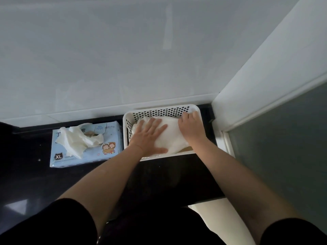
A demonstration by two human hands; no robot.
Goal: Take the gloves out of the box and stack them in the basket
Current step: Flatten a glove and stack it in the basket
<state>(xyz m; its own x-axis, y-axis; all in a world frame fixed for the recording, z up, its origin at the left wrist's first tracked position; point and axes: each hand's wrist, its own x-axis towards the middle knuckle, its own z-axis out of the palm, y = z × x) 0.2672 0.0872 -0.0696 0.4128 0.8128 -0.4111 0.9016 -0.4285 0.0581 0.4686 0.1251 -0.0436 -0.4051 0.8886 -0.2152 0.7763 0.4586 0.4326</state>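
We wear short black sleeves [67, 214] that end above our elbows, leaving both forearms bare. Our left hand [150, 137] and right hand [190, 126] are bare too, with no rings, watch or bracelets showing.
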